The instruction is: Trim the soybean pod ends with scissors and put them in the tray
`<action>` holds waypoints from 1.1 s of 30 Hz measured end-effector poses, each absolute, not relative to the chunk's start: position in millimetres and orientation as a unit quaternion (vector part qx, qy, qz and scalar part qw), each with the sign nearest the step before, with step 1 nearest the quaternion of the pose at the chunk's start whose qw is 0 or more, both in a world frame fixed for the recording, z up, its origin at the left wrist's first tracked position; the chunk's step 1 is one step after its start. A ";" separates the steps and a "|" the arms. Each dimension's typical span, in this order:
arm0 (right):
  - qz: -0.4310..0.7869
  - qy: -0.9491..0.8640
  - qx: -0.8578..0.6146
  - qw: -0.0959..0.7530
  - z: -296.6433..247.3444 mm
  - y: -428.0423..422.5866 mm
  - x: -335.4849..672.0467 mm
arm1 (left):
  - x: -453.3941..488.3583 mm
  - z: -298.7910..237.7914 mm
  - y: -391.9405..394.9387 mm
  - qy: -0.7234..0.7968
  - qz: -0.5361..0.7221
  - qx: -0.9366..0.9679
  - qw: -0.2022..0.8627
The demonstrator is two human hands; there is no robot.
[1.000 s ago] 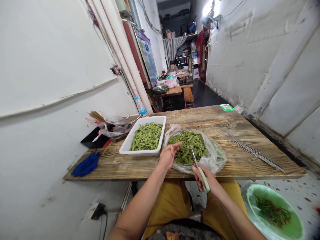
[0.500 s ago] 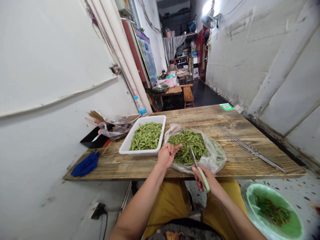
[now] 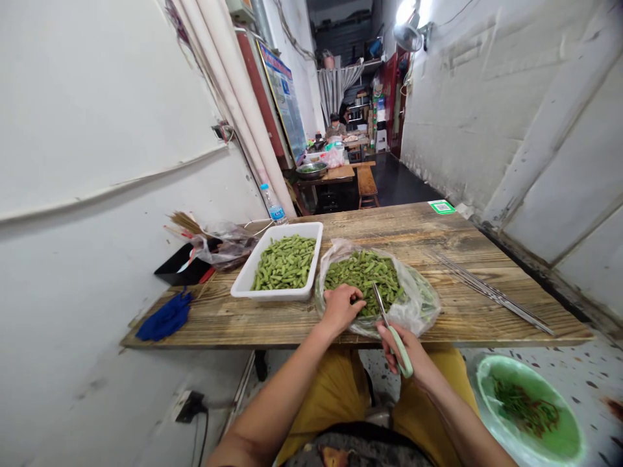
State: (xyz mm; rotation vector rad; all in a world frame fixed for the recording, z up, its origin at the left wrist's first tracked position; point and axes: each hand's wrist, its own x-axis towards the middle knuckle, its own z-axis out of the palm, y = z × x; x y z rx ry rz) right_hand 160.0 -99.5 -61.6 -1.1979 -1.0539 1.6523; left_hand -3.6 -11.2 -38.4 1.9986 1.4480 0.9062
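In the head view a clear plastic bag [image 3: 413, 298] lies spread on the wooden table, full of green edamame pods [image 3: 372, 272]. My left hand [image 3: 342, 307] is at the bag's near left side, its fingers curled down among the pods; whatever is between the fingertips is hidden. My right hand [image 3: 405, 350] grips a pair of scissors [image 3: 400, 350] by the pale green handles. The metal blades point up and away over the pods and look closed. Left of the bag, a white plastic tray [image 3: 317, 250] holds more pods.
Metal skewers [image 3: 496, 295] lie on the table's right side. Further left are a blue cloth [image 3: 165, 316], a black box [image 3: 182, 266] and a water bottle [image 3: 275, 204]. A green-lined bin [image 3: 567, 431] with stem scraps stands on the floor at right. A person sits far back.
My left hand has moved right and slightly down, from over the bag's left edge to the pods, fingers now curled down. The scissors have shifted slightly right.
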 end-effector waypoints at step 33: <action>0.562 -0.521 -0.536 0.354 -58.0 -92.5 163.9 | -8.3 -26.8 -12.7 0.483 0.341 0.787 0.177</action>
